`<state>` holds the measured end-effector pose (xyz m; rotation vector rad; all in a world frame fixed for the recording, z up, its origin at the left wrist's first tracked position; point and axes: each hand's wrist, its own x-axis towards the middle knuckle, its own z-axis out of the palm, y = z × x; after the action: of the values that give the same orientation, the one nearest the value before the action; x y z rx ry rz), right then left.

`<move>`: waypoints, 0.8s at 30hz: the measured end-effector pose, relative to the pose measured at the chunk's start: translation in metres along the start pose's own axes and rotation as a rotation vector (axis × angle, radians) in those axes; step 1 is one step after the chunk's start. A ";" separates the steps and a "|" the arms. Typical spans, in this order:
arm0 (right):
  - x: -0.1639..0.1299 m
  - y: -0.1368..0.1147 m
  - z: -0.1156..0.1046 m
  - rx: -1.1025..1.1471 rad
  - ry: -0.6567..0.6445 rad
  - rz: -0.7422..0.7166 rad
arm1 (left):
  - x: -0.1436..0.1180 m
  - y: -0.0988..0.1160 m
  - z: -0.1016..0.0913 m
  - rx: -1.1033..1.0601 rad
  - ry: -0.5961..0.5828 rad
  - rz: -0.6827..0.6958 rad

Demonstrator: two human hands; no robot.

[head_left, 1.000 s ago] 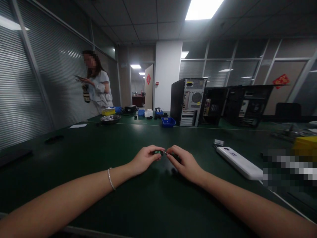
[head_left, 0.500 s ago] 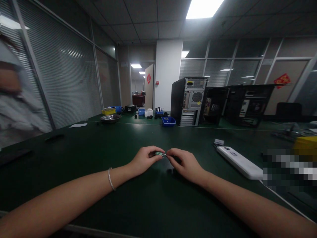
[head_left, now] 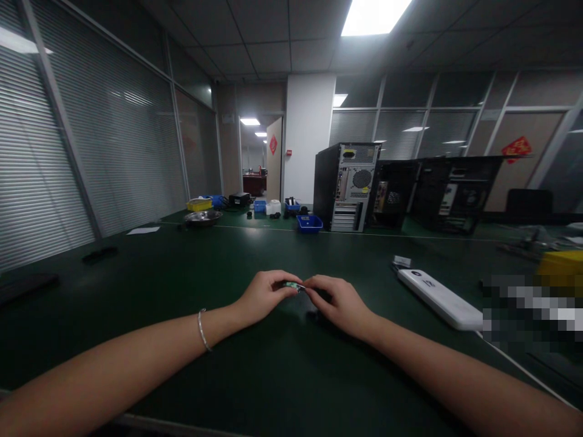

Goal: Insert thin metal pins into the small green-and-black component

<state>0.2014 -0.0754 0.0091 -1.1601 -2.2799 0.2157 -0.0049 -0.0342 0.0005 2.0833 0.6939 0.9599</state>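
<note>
Both hands meet at the centre of the frame, low over the green table [head_left: 182, 364]. The left hand [head_left: 264, 295] has its fingers closed on a small green part [head_left: 291, 284], pinched at the fingertips; the part sits just above the table, between the two hands. The right hand [head_left: 339, 300] touches the part's right end, its fingers curled in; what they grip, if anything beyond the part, is too small to tell.

Changes over the last second: the hands sit slightly lower in the frame and closer together, and the thin light sliver seen between them earlier is now mostly covered by the right fingertips. Judged from that, the fine work on the part is ongoing, with no release and no change of grip on the left. The person who stood at the upper left, then passed as a blur at the left edge, is now out of view; only the blinds show there.

Unchanged: white device [head_left: 439, 299] right of the hands, well apart; computer tower [head_left: 346, 187] at the far side; blue bin [head_left: 310, 223] beside it; metal bowl [head_left: 203, 217] at left centre. A bracelet [head_left: 203, 329] sits on the left wrist.
</note>
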 end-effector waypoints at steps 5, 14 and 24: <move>0.000 0.000 0.000 0.050 -0.008 -0.001 | -0.001 0.004 -0.001 0.147 0.018 0.063; 0.000 0.000 0.001 0.118 0.002 0.013 | 0.002 -0.002 0.000 -0.119 -0.009 -0.056; -0.001 -0.001 0.002 0.149 -0.017 0.025 | 0.004 -0.013 0.002 -0.247 -0.037 -0.093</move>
<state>0.2003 -0.0764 0.0072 -1.1136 -2.2235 0.3989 -0.0030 -0.0245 -0.0095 1.8331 0.6143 0.9045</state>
